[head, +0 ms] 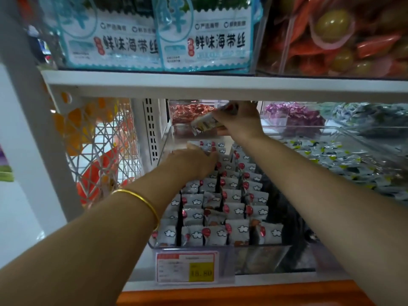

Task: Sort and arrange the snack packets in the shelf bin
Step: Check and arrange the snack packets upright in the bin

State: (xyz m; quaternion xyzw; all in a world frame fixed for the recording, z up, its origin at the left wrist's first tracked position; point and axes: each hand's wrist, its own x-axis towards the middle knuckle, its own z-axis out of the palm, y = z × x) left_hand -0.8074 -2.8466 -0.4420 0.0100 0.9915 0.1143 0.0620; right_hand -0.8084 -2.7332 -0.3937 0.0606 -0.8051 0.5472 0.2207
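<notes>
At the front wall of the clear plastic shelf bin (223,248) hangs a red-and-yellow price tag (187,267). Inside the bin, small white cloud-printed snack packets (234,210) stand in rows. At its rear left, the left hand (192,160) lies over the last packets; whether its fingers pinch any, I cannot tell. Above the bin's back edge, the right hand (241,120) grips a white foil packet (203,124), which juts leftward from its curled fingers.

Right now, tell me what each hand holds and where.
Right hand pinches a snack packet by its right end. Left hand rests on the binned packets; grip unclear.
</notes>
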